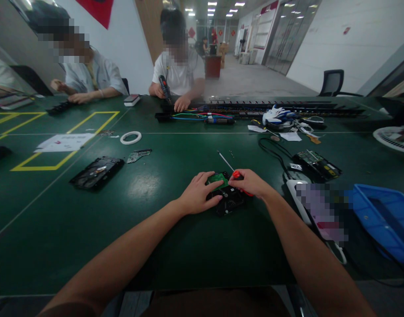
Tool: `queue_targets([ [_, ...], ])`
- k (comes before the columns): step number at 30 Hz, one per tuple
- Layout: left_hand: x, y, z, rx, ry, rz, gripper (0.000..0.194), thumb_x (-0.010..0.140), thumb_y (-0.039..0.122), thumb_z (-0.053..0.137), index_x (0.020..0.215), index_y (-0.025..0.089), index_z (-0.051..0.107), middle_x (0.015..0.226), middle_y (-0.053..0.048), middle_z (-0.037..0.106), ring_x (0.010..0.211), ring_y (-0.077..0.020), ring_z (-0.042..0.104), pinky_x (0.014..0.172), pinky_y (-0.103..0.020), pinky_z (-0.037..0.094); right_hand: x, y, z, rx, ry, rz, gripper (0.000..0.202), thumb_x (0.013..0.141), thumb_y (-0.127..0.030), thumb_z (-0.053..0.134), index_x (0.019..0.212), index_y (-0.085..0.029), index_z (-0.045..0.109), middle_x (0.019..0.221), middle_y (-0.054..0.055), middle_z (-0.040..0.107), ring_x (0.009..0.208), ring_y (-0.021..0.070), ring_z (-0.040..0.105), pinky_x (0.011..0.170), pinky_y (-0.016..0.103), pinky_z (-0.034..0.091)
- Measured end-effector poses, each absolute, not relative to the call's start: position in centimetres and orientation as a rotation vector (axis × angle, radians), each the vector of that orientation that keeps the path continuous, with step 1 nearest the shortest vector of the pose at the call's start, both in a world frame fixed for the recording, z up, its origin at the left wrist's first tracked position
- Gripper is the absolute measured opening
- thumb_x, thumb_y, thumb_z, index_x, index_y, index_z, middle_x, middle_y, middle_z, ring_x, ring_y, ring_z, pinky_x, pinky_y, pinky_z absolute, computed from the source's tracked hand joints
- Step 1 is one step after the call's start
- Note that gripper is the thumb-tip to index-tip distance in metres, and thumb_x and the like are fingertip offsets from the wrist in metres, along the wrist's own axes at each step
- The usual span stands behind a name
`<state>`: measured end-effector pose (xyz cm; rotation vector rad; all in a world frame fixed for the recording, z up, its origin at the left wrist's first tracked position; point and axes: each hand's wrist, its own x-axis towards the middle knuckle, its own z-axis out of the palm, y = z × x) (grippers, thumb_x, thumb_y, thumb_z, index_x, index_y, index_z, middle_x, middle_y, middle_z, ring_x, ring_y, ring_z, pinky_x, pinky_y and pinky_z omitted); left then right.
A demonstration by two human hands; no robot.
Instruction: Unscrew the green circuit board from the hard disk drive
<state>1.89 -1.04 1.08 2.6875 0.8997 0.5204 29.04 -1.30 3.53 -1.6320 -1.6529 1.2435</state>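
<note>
The left hand (198,193) rests on the hard drive (228,201), fingers spread. Beside the drive's right edge, the right hand's (251,182) fingers grip a red screwdriver (236,175).

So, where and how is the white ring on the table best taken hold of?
The white ring is probably best pinched at its near-right rim, the left hand coming from that side: it lies flat, its open middle leaving room inside.

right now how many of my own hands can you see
2. Your left hand rests, fingers spread, on the black unit with the green board; your right hand holds the red-handled screwdriver. Some fingers are partly hidden.
</note>
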Motion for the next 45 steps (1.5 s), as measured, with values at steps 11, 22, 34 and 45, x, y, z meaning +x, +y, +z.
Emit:
queue_targets([
  [11,1.9,-1.1,1.1,2.694,0.896,0.534,0.06,0.105,0.055,0.061,0.158,0.028,0.058,0.168,-0.017,0.041,0.15,-0.0414,0.043,0.121,-0.064,0.043,29.3,-1.3,3.1,-1.59,-1.652,1.262,0.016,0.084,-0.032,0.079,0.092,-0.019,0.073,0.077,0.001,0.071,0.063,0.0134,0.061,0.057,0.025,0.05],
  [22,1.9,-1.1,1.1,2.69,0.902,0.52,0.059,0.105,0.054,0.061,0.158,0.028,0.058,0.168,-0.018,0.041,0.151,-0.042,0.042,0.122,-0.066,0.042,29.5,-1.4,3.7,-1.618,-1.637,1.279,0.02,0.085,-0.035,0.081,0.095,-0.019,0.075,0.076,0.001,0.07,0.063,0.0129,0.06,0.059,0.025,0.049],
  [34,1.9,-1.0,0.9,2.69,0.898,0.549,0.06,0.105,0.055,0.062,0.158,0.028,0.059,0.167,-0.018,0.042,0.151,-0.0426,0.043,0.121,-0.067,0.042,29.5,-1.4,3.6,-1.578,-1.561,1.311,0.024,0.084,-0.038,0.084,0.095,-0.019,0.075,0.072,0.001,0.068,0.063,0.0138,0.06,0.06,0.027,0.05],
  [45,1.9,-1.1,1.1,2.681,0.922,0.509,0.06,0.105,0.056,0.061,0.159,0.031,0.057,0.168,-0.015,0.041,0.152,-0.0412,0.041,0.123,-0.066,0.041,29.3,-1.5,4.1,-1.589,-1.601,1.314,0.017,0.082,-0.031,0.082,0.091,-0.019,0.075,0.075,0.001,0.07,0.062,0.0129,0.06,0.059,0.026,0.049],
])
